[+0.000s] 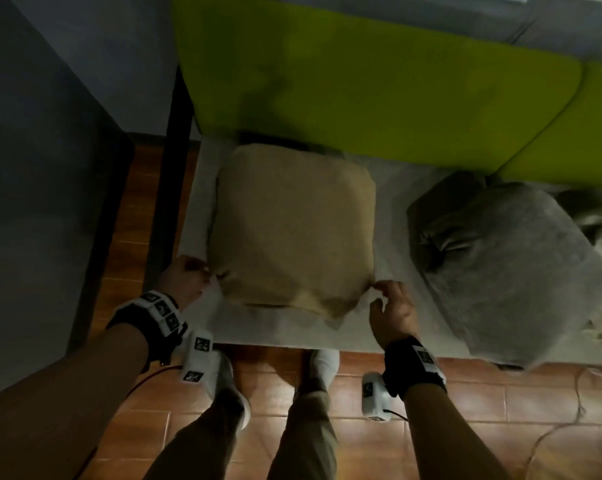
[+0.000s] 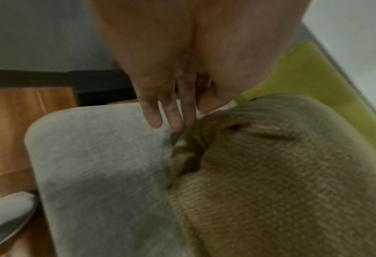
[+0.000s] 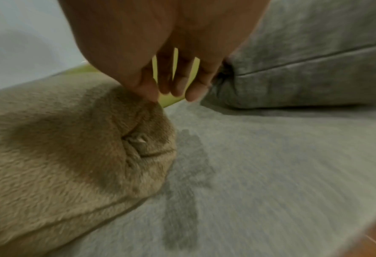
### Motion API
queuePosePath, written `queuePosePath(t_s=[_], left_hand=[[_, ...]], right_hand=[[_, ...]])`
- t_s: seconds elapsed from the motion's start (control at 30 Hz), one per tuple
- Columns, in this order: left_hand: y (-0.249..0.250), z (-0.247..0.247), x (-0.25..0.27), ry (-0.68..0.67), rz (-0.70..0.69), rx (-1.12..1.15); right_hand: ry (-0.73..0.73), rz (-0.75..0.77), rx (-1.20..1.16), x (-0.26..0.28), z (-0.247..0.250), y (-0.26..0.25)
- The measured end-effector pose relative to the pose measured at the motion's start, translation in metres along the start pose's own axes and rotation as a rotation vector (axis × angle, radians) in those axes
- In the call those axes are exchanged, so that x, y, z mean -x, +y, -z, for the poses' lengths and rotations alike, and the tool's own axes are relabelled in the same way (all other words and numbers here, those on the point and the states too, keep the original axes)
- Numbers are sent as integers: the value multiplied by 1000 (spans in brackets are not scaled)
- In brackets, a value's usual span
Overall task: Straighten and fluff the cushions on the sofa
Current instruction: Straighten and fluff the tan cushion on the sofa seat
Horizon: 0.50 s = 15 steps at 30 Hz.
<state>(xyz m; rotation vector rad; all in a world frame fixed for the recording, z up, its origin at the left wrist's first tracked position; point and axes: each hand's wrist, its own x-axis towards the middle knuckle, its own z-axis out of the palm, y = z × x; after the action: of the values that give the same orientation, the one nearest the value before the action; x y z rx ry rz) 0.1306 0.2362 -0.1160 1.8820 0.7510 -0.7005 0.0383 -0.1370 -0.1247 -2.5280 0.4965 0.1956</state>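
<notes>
**Tan cushion squared up, grey one waiting**

The tan cushion (image 1: pixel 292 230) lay flat on the pale grey sofa seat (image 1: pixel 389 188), its far edge tucked against the lime-green backrest (image 1: pixel 361 81). It looked plump and fairly square, so I judged this one nearly finished. The left hand (image 1: pixel 185 278) sat at the near-left corner; from the left wrist view its fingers (image 2: pixel 173 111) were straight and close together, tips touching the puckered corner without gripping. The right hand (image 1: pixel 393 310) was at the near-right corner, its fingers (image 3: pixel 191 88) loosely curved and slightly apart, one fingertip just touching the fabric, nothing pinched.

Over to the right, well apart from the tan one, the grey cushion (image 1: pixel 507 265) sat skewed on the seat with a crumpled corner. That one probably still needed straightening and fluffing.

Hard to read: both thumbs were out of sight, and all three views were blurred. Past the grey cushion something pale and rumpled (image 1: pixel 594 223) ran off the frame edge; I could not tell what it was. The rest of the sofa was cut off, so any further cushions were unknown.
</notes>
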Motion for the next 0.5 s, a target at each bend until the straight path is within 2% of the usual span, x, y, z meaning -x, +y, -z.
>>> queuePosePath(t_s=[0.07,0.17,0.27,0.37,0.43,0.5], left_hand=[[-16,-2,-1,-121,29,-6],[-20,-9,4,-144,-31,-60],[-18,-14,2,-120,-120,-44],[-13,-21,3,-41,-193,25],[-11,-27,-3,-29,-167,95],[-7,-34,-4,-45,-84,145]], right_hand=[[-119,-64,19,12,-10,4],[-274,49,219,15,-20,0],[-264,197,316,0,-26,0],[-209,280,269,-14,-17,-2],[-195,281,208,-20,-10,-3],[-220,284,137,-21,-5,-2]])
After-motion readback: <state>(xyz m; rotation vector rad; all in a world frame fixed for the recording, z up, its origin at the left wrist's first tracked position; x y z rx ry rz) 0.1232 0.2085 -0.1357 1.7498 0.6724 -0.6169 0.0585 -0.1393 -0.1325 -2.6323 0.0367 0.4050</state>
